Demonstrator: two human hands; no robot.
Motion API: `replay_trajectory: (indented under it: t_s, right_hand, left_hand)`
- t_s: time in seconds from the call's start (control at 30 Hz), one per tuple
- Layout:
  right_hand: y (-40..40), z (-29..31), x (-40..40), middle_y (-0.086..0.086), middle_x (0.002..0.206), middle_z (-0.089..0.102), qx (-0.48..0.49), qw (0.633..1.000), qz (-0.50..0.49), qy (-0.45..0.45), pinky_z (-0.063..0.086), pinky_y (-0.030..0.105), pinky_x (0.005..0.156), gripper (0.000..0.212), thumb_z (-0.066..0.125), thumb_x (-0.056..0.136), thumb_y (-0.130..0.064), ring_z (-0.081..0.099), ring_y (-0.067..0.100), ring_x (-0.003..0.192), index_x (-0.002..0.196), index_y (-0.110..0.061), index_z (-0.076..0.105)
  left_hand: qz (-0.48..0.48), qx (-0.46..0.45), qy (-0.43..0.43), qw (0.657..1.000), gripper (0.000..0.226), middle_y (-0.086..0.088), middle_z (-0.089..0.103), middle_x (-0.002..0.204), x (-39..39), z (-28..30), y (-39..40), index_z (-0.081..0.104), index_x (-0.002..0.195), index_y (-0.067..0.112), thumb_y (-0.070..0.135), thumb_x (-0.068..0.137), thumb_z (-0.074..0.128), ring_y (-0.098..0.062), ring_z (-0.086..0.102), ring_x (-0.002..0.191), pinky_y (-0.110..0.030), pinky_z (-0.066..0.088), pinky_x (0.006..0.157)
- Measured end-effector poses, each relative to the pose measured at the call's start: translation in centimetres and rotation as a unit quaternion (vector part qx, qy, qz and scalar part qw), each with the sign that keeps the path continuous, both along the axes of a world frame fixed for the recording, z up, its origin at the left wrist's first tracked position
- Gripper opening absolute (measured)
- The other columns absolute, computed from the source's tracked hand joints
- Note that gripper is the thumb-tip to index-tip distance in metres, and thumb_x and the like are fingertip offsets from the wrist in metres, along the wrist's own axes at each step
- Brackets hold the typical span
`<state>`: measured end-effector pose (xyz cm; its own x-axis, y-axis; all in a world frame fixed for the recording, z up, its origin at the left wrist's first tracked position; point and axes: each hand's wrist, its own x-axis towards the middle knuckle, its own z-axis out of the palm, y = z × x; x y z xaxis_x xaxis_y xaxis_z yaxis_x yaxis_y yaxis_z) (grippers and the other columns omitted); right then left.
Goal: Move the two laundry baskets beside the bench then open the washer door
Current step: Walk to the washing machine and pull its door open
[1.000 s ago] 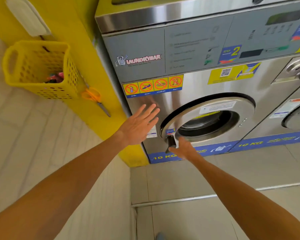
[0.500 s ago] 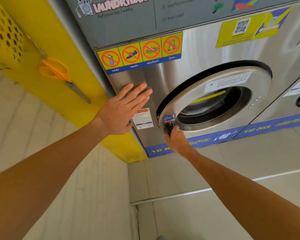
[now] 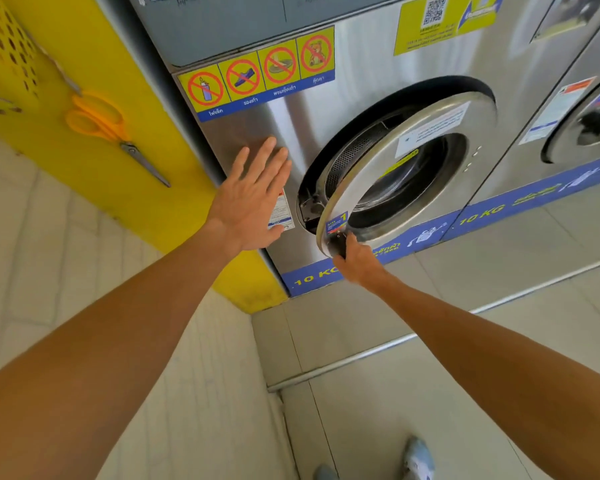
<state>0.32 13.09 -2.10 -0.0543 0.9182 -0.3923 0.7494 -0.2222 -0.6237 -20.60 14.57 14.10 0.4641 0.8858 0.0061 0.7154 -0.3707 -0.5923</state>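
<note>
A stainless-steel washer [image 3: 368, 57] fills the upper middle of the head view. Its round door [image 3: 471, 133] stands ajar, swung out at its left edge, and the perforated drum shows through the gap. My right hand [image 3: 355, 259] is closed on the black door handle [image 3: 338, 242] at the door's lower left. My left hand [image 3: 252, 199] rests flat with fingers spread on the washer's front panel, left of the door. No laundry basket for the task is in view.
A yellow wall [image 3: 118, 64] left of the washer carries hanging orange-handled scissors [image 3: 108, 129] and a yellow perforated basket [image 3: 4, 53] at the top left corner. A second washer [image 3: 582, 109] stands at the right. Tiled floor with a metal strip [image 3: 361, 358] lies below; my shoes show at the bottom.
The washer door has come away from its frame at the left edge, pulled by my right hand on the handle. The view has moved closer; my left hand stays on the panel.
</note>
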Motion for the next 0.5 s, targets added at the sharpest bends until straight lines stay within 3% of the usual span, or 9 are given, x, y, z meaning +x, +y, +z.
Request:
replay_trajectory:
  t_s: [0.07,0.27,0.4,0.5]
  right_hand:
    - [-1.3,0.0,0.8,0.023,0.138,0.055,0.024,0.999,-0.002,0.024,0.047,0.044,0.097,0.068,0.057,0.097,-0.013,0.056,0.041,0.122,0.157,-0.008,0.025]
    - [-4.7,-0.2,3.9,0.018,0.138,0.059,0.045,0.998,-0.017,0.046,0.048,0.040,0.097,0.065,0.060,0.094,-0.013,0.058,0.038,0.121,0.154,-0.014,0.036]
    - [-7.3,-0.3,7.1,0.014,0.125,0.068,0.060,0.995,-0.052,0.061,0.048,0.028,0.090,0.061,0.066,0.087,-0.012,0.065,0.033,0.110,0.146,-0.018,0.051]
    - [-10.0,-0.3,9.4,0.012,0.101,0.075,0.062,0.989,-0.104,0.086,0.055,0.028,0.085,0.052,0.067,0.080,-0.006,0.072,0.029,0.091,0.131,-0.016,0.063]
  left_hand:
    - [0.007,-0.007,-0.001,1.000,0.111,-0.014,-0.004,0.168,0.2,0.2,0.0,0.003,0.159,0.005,0.072,0.083,0.048,-0.038,-0.011,0.153,-0.056,0.009,0.122]
    - [0.017,-0.022,0.006,1.000,0.113,-0.016,-0.005,0.167,0.5,0.4,0.0,0.002,0.158,0.004,0.074,0.082,0.048,-0.038,-0.011,0.153,-0.053,0.008,0.124]
    - [0.037,-0.027,-0.004,0.999,0.115,-0.016,-0.004,0.167,1.2,0.5,-0.2,0.003,0.158,0.003,0.073,0.081,0.052,-0.040,-0.011,0.152,-0.055,0.008,0.123]
    - [0.052,-0.051,-0.024,0.997,0.117,-0.017,-0.004,0.167,2.0,0.7,-0.4,0.004,0.158,0.002,0.071,0.080,0.057,-0.041,-0.010,0.152,-0.056,0.010,0.122]
